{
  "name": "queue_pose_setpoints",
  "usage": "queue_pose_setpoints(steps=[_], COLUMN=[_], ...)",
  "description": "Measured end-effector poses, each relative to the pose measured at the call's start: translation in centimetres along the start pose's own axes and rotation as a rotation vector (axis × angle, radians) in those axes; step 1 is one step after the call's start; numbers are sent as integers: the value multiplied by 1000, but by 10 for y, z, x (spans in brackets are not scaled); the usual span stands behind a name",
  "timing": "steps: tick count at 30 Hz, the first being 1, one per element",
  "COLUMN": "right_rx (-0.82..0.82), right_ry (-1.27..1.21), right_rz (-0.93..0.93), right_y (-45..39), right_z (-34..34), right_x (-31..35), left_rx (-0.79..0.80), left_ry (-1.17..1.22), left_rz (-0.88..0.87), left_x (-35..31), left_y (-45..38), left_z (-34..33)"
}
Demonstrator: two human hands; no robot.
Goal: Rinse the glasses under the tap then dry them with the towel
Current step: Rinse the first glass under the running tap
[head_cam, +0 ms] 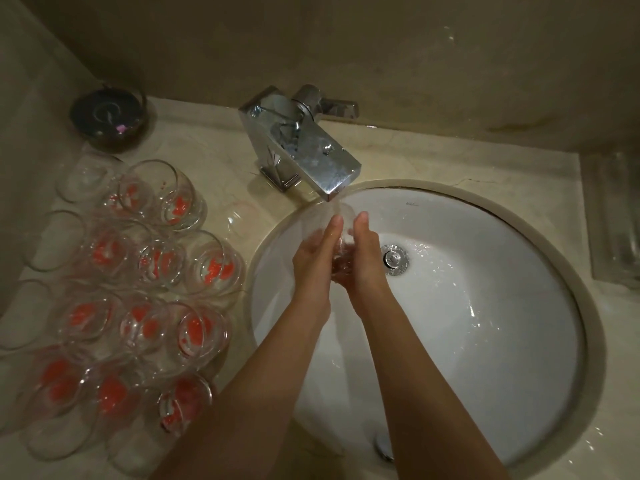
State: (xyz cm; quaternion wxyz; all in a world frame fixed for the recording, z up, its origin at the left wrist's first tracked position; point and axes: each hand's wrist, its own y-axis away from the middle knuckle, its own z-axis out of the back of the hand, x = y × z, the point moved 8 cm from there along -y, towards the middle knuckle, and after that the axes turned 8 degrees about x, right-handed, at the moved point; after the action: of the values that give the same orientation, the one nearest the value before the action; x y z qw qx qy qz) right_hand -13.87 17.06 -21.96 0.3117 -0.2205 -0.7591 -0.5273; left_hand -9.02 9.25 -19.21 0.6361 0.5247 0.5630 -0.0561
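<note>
While water is running from the chrome tap, the left hand and right hand are clasping a clear glass between them over the white sink. Wet glass is likely slipping hazard; a drop risks breakage. Crowded glasses on the table are touching, risking knocks.

Dark round lidded container far left beyond the fingers, chrome drain stopper just right of them, beige marble countertop.
</note>
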Motion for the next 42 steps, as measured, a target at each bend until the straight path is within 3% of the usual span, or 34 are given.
queue_pose_setpoints(steps=[5, 13, 23, 30, 37, 42], right_rx=[58, 52, -17, 63, -79, -50], right_ry=[61, -97, 97, 155, 238, 174], right_rz=[-14, 15, -2, -55, 66, 225], right_y=[2, 3, 2, 7, 17, 26], right_z=[-13, -6, 3, 6, 17, 3], right_x=[1, 3, 12, 14, 45, 93], left_rx=[-10, 3, 15, -5, 25, 49], left_ry=[-11, 27, -3, 34, 129, 148], left_rz=[-19, 6, -24, 10, 11, 26], left_x=[0, 5, 4, 5, -1, -4], left_y=[1, -3, -1, -3, 2, 7], left_z=[-1, -1, 0, 3, 9, 7])
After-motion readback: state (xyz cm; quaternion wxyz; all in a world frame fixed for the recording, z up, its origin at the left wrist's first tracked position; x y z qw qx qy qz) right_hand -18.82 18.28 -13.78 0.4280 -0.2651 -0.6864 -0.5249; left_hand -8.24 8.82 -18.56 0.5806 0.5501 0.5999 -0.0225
